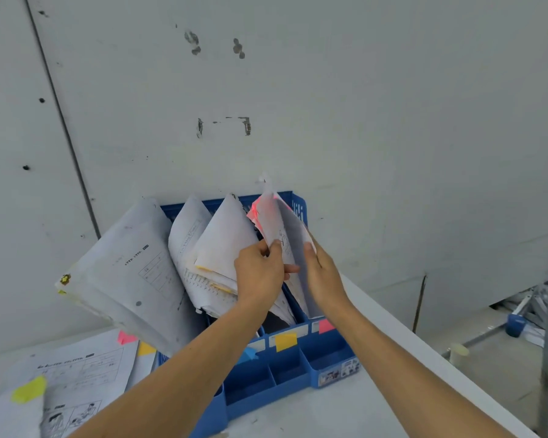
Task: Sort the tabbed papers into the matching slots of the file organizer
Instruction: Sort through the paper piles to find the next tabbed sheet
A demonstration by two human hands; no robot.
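Note:
A blue file organizer (298, 365) stands on the white table against the wall, its slots stuffed with white papers. Coloured labels mark its front: blue (247, 355), yellow (286, 341) and pink (326, 325). My left hand (258, 273) pinches a sheet with a pink tab (277, 222) in the rightmost slot. My right hand (321, 273) holds the right side of the same papers, thumb on the sheet. A thick bundle (130, 276) leans out of the leftmost slot.
Loose tabbed papers (76, 377) lie on the table at the left, with yellow (29, 389), pink (125, 337) and orange (147, 348) tabs. The table's right edge (424, 346) drops to the floor, where a metal frame and a chair part stand.

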